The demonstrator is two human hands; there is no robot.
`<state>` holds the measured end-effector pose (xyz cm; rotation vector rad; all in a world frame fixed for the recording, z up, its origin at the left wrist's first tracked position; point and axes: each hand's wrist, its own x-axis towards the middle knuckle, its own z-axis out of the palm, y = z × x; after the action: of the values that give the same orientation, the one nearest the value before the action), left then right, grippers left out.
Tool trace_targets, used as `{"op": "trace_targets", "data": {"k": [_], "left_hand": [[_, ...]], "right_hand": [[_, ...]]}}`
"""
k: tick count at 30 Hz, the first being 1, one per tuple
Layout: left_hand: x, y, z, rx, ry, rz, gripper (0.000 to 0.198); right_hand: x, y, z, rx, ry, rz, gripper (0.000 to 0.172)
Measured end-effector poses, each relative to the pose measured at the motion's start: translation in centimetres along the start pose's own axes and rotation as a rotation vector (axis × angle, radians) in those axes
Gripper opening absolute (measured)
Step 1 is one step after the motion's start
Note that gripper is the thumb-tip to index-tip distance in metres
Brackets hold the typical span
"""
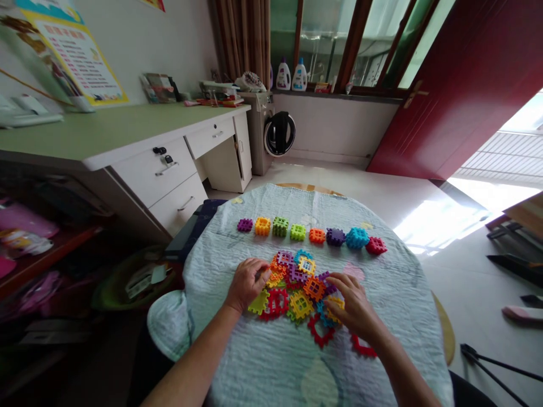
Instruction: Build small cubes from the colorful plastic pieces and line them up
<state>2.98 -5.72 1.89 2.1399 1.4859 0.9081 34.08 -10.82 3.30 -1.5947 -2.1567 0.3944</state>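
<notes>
A loose pile of flat, notched plastic building tiles lies on the cloth between my hands, including a yellow window tile (pixel 301 305), an orange window tile (pixel 314 288) and a red tile (pixel 275 303). At the pile's left edge is my left hand (pixel 249 284), its fingers curled and thumb close to the fingertips beside orange tiles (pixel 276 271); what it holds, if anything, is hidden. My right hand (pixel 354 299) reaches over the right side with thumb and fingers apart, by a yellow tile (pixel 335 310) and purple tiles. Red frame tiles (pixel 321 332) lie nearer me.
Beyond the pile stands a row of small assembled blocks, from a purple block (pixel 245 225) to a red block (pixel 376 245). They rest on a round table with a pale green cloth (pixel 263 362). A desk (pixel 139 133) is at the left, a red door (pixel 449 85) at the right.
</notes>
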Motion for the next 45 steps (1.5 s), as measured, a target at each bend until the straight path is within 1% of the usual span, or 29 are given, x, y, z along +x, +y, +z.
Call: {"op": "trace_targets", "data": {"k": [2, 5, 7, 10, 12, 14, 15, 17, 19, 21, 22, 24, 27, 30, 33, 37, 39, 41, 43, 45], "left_hand": [[0.0, -0.2, 0.0, -0.034, 0.018, -0.021, 0.023], [0.0, -0.4, 0.0, -0.028, 0.022, -0.017, 0.027], [0.0, -0.5, 0.0, -0.011, 0.018, -0.012, 0.03], [0.1, -0.6, 0.1, -0.01, 0.016, -0.021, 0.032], [0.1, -0.6, 0.2, -0.023, 0.019, -0.029, 0.033], [0.1, -0.5, 0.2, -0.037, 0.03, -0.037, 0.034], [0.1, -0.5, 0.2, -0.042, 0.039, -0.043, 0.033], [0.1, -0.5, 0.2, -0.043, 0.055, -0.053, 0.031], [0.1, -0.5, 0.2, -0.033, 0.064, -0.062, 0.027], [0.1, -0.7, 0.3, -0.024, 0.07, -0.065, 0.025], [0.1, -0.7, 0.3, -0.023, 0.073, -0.065, 0.023], [0.1, -0.8, 0.4, -0.024, 0.081, -0.065, 0.021], [0.1, -0.8, 0.3, -0.024, 0.086, -0.066, 0.02], [0.1, -0.5, 0.2, -0.019, 0.089, -0.078, 0.02], [0.2, -0.3, 0.2, -0.014, 0.082, -0.093, 0.019], [0.1, -0.4, 0.3, -0.014, 0.079, -0.1, 0.018], [0.1, -0.5, 0.3, -0.013, 0.086, -0.097, 0.018], [0.2, -0.6, 0.3, -0.008, 0.092, -0.094, 0.018], [0.2, -0.5, 0.3, -0.003, 0.093, -0.092, 0.019], [0.2, -0.5, 0.3, -0.002, 0.092, -0.091, 0.019]], "right_hand": [[-0.3, -0.3, 0.3, 0.01, -0.026, -0.004, 0.041], [-0.5, -0.7, 0.8, 0.03, -0.025, -0.008, 0.041], [-0.5, -0.7, 0.9, 0.06, -0.026, -0.017, 0.033], [-0.7, -0.5, 0.4, 0.141, -0.057, -0.074, 0.014], [-0.8, -0.2, 0.0, 0.189, -0.048, -0.1, 0.007], [-0.9, 0.1, -0.2, 0.196, 0.002, -0.102, 0.012], [-0.9, 0.1, -0.1, 0.18, 0.029, -0.1, 0.017], [-0.9, -0.1, 0.3, 0.127, 0.051, -0.108, 0.032], [-1.0, -0.7, 0.8, 0.076, 0.014, -0.147, 0.046], [-1.0, -1.5, 1.3, 0.045, -0.042, -0.201, 0.051], [-1.0, -1.9, 1.5, 0.036, -0.056, -0.219, 0.05], [-0.9, -2.4, 1.8, 0.026, -0.05, -0.228, 0.042], [-0.8, -2.5, 2.0, 0.034, 0.01, -0.226, 0.031], [-0.6, -2.0, 2.0, 0.08, 0.066, -0.234, 0.025], [-0.6, -1.2, 2.0, 0.176, 0.135, -0.174, 0.024], [-0.7, -0.2, 1.8, 0.283, 0.228, 0.079, 0.028], [-0.8, 0.1, 1.7, 0.301, 0.244, 0.207, 0.033], [-0.8, 0.4, 1.5, 0.301, 0.234, 0.294, 0.038], [-0.7, 0.7, 1.4, 0.281, 0.233, 0.335, 0.039], [-0.5, 1.1, 1.2, 0.235, 0.269, 0.318, 0.038]]}}
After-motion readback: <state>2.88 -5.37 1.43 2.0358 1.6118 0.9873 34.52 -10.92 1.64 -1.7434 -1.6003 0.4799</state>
